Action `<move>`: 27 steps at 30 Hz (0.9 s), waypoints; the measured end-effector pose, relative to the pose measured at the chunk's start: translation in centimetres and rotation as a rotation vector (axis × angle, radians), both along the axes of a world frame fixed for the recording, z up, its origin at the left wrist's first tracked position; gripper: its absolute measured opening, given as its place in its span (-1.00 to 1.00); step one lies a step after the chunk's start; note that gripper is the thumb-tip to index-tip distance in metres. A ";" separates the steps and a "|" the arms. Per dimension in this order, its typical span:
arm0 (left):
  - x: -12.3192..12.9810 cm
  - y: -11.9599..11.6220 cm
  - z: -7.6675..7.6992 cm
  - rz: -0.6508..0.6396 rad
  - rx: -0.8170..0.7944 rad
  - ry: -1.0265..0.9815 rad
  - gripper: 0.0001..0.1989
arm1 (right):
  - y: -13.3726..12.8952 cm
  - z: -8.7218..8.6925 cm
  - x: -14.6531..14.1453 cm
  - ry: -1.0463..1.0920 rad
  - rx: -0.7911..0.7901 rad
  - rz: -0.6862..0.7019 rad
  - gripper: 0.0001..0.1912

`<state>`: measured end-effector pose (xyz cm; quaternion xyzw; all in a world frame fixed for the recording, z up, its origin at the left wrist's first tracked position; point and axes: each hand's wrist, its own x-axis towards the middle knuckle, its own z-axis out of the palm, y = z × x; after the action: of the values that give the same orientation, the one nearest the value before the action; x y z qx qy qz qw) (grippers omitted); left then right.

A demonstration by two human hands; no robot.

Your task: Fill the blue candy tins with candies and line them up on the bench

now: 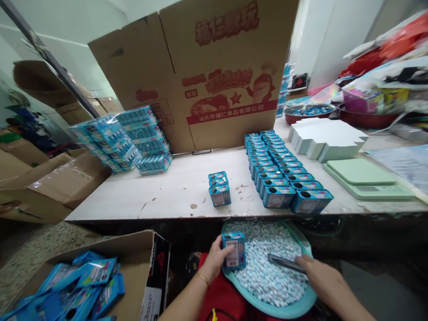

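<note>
My left hand [217, 256] grips a blue tin [234, 252] upright over the left side of a teal basin [309, 296]. Small white and pale blue candies [267, 267] fill the basin. My right hand [312, 269] is closed round the end of a dark scoop [286, 262], whose other end lies at the candies. On the white table, beyond the basin, stands a short row of blue tins [220, 195]. Two longer rows of blue tins [279, 196] are to its right, with dark round openings on their tops.
A large cardboard sheet [214, 116] stands at the table's back. Wrapped blue packs [154, 162] are stacked left. A green scale [368, 178] and white card stack [327, 133] sit right. An open carton [133, 272] with blue packages is at lower left.
</note>
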<state>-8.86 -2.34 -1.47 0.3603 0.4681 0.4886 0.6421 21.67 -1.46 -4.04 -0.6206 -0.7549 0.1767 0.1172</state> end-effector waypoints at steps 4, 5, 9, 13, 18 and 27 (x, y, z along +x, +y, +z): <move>2.5 0.6 -1.8 -0.003 -0.137 -0.106 -0.50 | -1.4 -2.4 -5.7 -0.028 -0.075 -0.026 -0.54; 3.3 0.8 -2.0 -0.001 -0.168 -0.104 -0.50 | -1.3 -2.3 -6.9 -0.012 -0.074 -0.054 -0.56; 4.5 1.2 -1.7 -0.036 -0.204 -0.090 -0.51 | -0.1 -2.0 -8.6 0.015 -0.174 -0.211 -0.61; 2.0 1.0 -0.8 -0.058 -0.086 -0.019 -0.58 | 0.0 -1.6 -6.6 0.096 -0.205 -0.211 -0.61; -1.3 0.8 -0.7 -0.033 0.140 0.329 -0.59 | -0.1 1.9 -3.9 0.148 -0.161 -0.148 -0.61; 1.7 1.5 0.0 -0.152 0.389 0.688 -0.56 | 1.7 10.6 -2.9 0.051 -0.131 0.056 -0.65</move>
<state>-7.17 -0.80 -1.46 0.6511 0.5266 0.3702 0.4021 18.74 0.23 6.55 -0.6007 -0.7557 0.2446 0.0906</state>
